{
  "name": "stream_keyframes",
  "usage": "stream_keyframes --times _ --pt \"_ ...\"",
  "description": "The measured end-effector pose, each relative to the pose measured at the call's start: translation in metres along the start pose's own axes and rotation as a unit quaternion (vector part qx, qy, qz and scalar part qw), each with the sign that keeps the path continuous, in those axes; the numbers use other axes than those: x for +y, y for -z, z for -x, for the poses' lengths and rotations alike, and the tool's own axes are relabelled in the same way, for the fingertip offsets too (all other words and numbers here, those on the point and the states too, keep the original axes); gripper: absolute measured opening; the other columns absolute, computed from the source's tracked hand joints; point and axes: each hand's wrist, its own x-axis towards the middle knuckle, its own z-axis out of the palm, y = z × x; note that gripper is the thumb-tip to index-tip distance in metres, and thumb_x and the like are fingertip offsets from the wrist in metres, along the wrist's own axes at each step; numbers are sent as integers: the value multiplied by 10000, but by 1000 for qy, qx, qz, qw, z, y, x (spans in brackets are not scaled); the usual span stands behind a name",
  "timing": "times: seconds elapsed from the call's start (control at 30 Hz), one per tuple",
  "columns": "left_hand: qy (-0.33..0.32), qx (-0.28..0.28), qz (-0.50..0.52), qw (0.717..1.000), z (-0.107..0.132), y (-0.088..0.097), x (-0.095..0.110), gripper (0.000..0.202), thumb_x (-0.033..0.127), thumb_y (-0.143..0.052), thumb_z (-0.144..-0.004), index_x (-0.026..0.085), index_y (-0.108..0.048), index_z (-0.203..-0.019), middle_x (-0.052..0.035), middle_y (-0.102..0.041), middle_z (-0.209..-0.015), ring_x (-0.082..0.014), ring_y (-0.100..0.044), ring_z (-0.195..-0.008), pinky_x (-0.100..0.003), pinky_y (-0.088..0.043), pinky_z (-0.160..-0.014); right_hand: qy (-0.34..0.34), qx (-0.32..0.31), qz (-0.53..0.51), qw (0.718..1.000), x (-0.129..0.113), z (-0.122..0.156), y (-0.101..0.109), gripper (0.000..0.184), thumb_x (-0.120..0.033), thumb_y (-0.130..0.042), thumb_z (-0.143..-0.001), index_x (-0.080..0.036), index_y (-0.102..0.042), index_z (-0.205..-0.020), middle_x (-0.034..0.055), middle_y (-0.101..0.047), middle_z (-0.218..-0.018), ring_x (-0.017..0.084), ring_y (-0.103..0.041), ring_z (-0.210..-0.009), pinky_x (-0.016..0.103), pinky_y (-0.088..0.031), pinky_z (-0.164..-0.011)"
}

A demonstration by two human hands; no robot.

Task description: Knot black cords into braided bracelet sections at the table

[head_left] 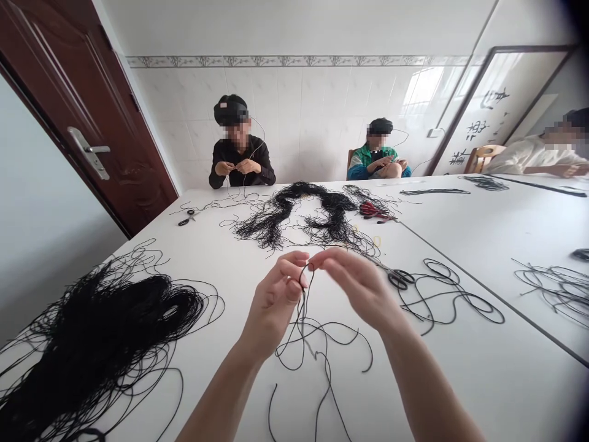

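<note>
Between my two hands a thin black cord [303, 310] is held up over the white table, bent into a small loop at the top. My left hand [276, 301] pinches it between thumb and fingers. At the loop's upper right, the fingertips of my right hand [354, 282] close on the cord; the hand is slightly blurred. Below the hands the cord's long ends curl and trail over the tabletop towards me. Just right of my right hand lie black-handled scissors [401, 279] and a loose coil of black cord [453, 294].
A large heap of black cord [105, 331] covers the table's left side. Another bundle [331, 209] lies ahead, near red-handled tools [373, 210]. Small scissors [186, 217] rest at the far left edge. Several people sit across the white table [221, 393]; a brown door [87, 110] stands left.
</note>
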Motion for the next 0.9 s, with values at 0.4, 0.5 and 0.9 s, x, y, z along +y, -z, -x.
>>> stream_keyframes --times 0.4,0.5,0.9 --pt "-39 -28 98 994 3 2 -4 149 272 -638 -939 312 -678 -801 90 -554 -1334 -142 -428 -1324 -254 -402 -1046 -65 -118 -252 958 -2 1 -4 445 -579 -501 -935 -188 -707 -886 33 -652 -716 148 -620 -729 313 -506 -735" --pt "-53 -42 34 997 4 5 -4 176 211 -612 -951 298 -676 -812 56 -540 -1341 -145 -405 -1338 -238 -418 -1008 -83 -99 -206 970 -6 3 -2 324 -480 -630 -894 -177 -675 -788 5 -620 -666 104 -558 -648 252 -453 -640" --pt "129 20 -45 990 6 -2 29 180 381 -703 -860 202 -717 -876 -20 -700 -839 -131 -631 -728 -251 -524 -707 -37 32 75 996 -24 15 2 207 -353 -566 -924 -218 -653 -792 -14 -647 -712 97 -563 -644 221 -394 -503"
